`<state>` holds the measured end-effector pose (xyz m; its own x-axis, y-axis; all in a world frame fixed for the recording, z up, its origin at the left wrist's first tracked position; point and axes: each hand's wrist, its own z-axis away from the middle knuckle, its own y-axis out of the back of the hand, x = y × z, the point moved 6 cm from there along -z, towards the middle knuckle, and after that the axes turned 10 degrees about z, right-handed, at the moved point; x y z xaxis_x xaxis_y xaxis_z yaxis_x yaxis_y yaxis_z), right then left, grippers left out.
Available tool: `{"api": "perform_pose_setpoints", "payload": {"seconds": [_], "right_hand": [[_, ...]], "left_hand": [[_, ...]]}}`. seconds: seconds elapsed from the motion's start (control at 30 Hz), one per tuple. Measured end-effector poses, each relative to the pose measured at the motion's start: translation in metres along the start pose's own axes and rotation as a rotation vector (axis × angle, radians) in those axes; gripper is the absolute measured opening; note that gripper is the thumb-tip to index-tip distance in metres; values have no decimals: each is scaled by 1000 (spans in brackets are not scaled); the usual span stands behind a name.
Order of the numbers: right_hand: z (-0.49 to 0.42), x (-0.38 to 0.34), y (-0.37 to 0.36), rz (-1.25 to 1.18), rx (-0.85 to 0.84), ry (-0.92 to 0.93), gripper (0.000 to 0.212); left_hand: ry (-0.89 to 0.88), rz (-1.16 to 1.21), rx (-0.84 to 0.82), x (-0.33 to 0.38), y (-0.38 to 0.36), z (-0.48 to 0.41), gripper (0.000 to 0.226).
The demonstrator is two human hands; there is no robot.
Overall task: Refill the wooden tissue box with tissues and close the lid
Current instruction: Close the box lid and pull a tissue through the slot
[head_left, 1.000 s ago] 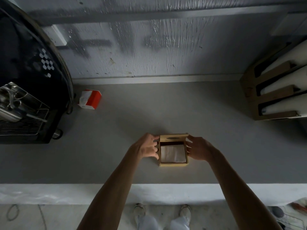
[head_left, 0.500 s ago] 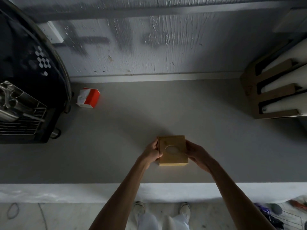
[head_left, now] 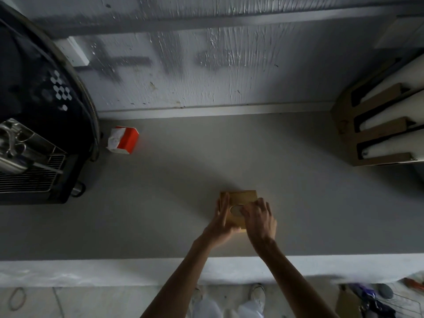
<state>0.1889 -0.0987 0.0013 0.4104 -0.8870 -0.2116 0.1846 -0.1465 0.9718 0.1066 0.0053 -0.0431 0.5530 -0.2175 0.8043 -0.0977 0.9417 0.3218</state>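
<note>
The wooden tissue box sits on the grey counter near its front edge, with the lid down. An oval opening in the lid shows pale tissue inside. My left hand lies flat against the box's left side, fingers pointing away from me. My right hand rests on top of the lid's right half, its fingertips at the oval opening. The box's near right corner is hidden under my right hand.
A red and white tissue pack lies at the back left of the counter. A black machine with a metal grille fills the left side. A cardboard rack of white rolls stands at the right. A wall runs behind.
One second ago the lid stood open over the white tissues. It has come down shut, and my right hand has moved from the box's side onto the lid.
</note>
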Motion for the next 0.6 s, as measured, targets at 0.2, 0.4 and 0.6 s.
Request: {"api": "perform_pose_setpoints", "payload": {"seconds": [0.2, 0.4, 0.6], "right_hand": [[-3, -27, -6, 183, -150, 56, 17], [-16, -45, -3, 224, -171, -53, 26], [-16, -48, -2, 175, -165, -149, 35]], "left_hand": [[61, -43, 5, -3, -3, -2, 106], [33, -77, 7, -11, -7, -9, 104], [78, 110, -62, -64, -27, -46, 106]]}}
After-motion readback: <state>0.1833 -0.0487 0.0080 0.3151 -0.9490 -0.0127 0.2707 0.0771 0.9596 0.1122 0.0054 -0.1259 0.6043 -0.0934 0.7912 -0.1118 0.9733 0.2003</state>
